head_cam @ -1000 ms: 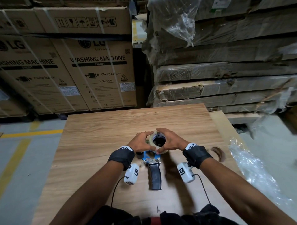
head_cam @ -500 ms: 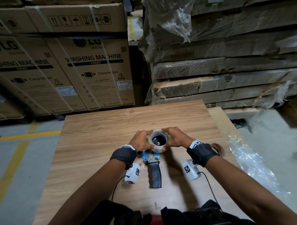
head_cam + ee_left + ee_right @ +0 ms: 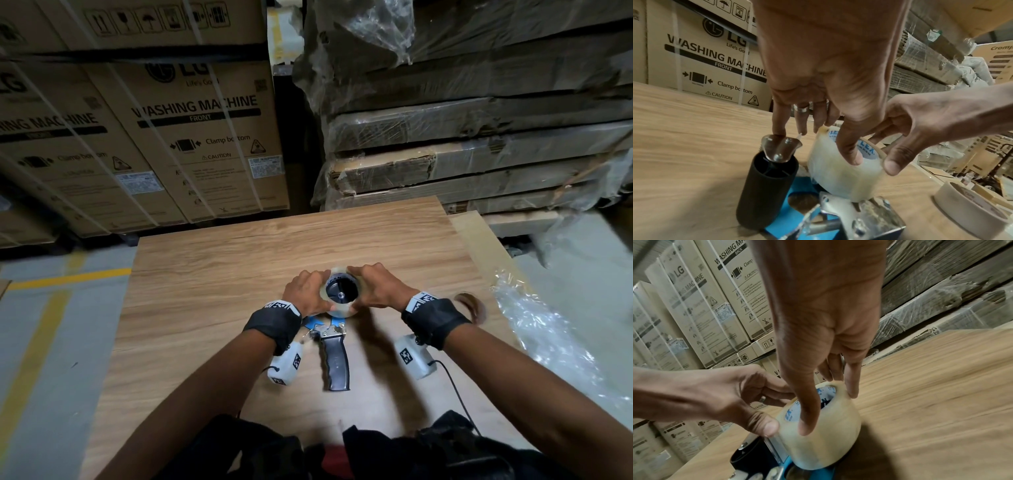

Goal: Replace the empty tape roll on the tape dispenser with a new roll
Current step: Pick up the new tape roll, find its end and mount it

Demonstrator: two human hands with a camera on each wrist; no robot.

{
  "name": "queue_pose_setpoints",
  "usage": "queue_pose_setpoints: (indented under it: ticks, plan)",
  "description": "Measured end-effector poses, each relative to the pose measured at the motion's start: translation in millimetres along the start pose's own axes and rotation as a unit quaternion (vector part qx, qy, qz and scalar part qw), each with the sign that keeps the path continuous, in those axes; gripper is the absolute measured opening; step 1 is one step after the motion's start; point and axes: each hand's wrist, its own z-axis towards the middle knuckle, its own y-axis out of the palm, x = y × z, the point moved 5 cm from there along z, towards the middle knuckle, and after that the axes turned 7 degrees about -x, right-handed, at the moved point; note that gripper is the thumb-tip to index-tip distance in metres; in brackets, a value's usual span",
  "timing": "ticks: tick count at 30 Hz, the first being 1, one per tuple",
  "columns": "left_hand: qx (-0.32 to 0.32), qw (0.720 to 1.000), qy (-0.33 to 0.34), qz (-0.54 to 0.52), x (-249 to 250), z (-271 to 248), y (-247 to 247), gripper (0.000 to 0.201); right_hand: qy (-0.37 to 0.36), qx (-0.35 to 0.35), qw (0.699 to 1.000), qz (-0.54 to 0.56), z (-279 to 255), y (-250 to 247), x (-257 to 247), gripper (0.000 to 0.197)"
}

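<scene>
Both hands grasp the new roll (image 3: pixel 339 295) from either side: left hand (image 3: pixel 306 292) and right hand (image 3: pixel 376 287), fingers curled round its rim. It sits over the dispenser (image 3: pixel 330 334) hub, mid-table (image 3: pixel 212 274). Best to press evenly, keeping it level, until it seats.

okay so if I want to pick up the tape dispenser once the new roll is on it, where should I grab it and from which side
Probably by the black handle. The tape dispenser lies flat on the wooden table with that ribbed handle pointing back toward the person, clear of both hands. Come from the near side and wrap your fingers around it. The far end carries the clear tape roll and metal parts.
</scene>
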Motion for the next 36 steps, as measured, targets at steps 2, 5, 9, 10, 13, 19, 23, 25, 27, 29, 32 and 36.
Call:
queue_pose_setpoints:
  ticks: [2,5,9,10,13,19,23,25,27,29,32,36]
  plan:
    - [0.007,1.000,-0.004,0.010,4,0,0,0.089,-0.006,0.004,1.000,0.006,-4,0,2,0.067]
    - [0.010,1.000,-0.019,0.006,10,3,-2,0.086,-0.024,0.019,0.999,0.020,-11,0,6,0.064]
    - [0.010,0.999,-0.041,-0.003,10,5,-3,0.085,-0.037,0.033,0.998,0.033,-14,1,4,0.062]
    - [0.012,0.999,-0.045,-0.008,9,5,-3,0.085,-0.036,0.035,0.998,0.033,-12,2,3,0.060]
    - [0.003,0.998,-0.054,-0.015,4,6,-2,0.086,-0.024,0.034,0.999,0.028,-7,5,0,0.056]
    - [0.011,0.998,-0.069,-0.002,4,9,-4,0.080,-0.002,0.048,0.998,0.035,0,12,7,0.062]
    - [0.008,0.998,-0.066,0.015,4,10,-2,0.082,0.000,0.048,0.998,0.035,3,15,11,0.062]
    - [0.006,0.998,-0.066,0.016,4,11,0,0.082,-0.002,0.045,0.998,0.037,6,17,12,0.061]
    - [0.006,0.998,-0.064,0.014,4,10,0,0.083,-0.004,0.043,0.998,0.038,8,18,12,0.063]
    - [0.005,0.998,-0.063,0.012,3,10,1,0.084,-0.006,0.043,0.998,0.043,7,17,11,0.063]
    - [0.006,0.998,-0.057,0.013,2,9,3,0.084,-0.014,0.046,0.997,0.056,5,14,10,0.061]
    - [0.003,0.999,-0.054,0.008,1,10,4,0.088,-0.017,0.040,0.997,0.056,6,14,8,0.065]
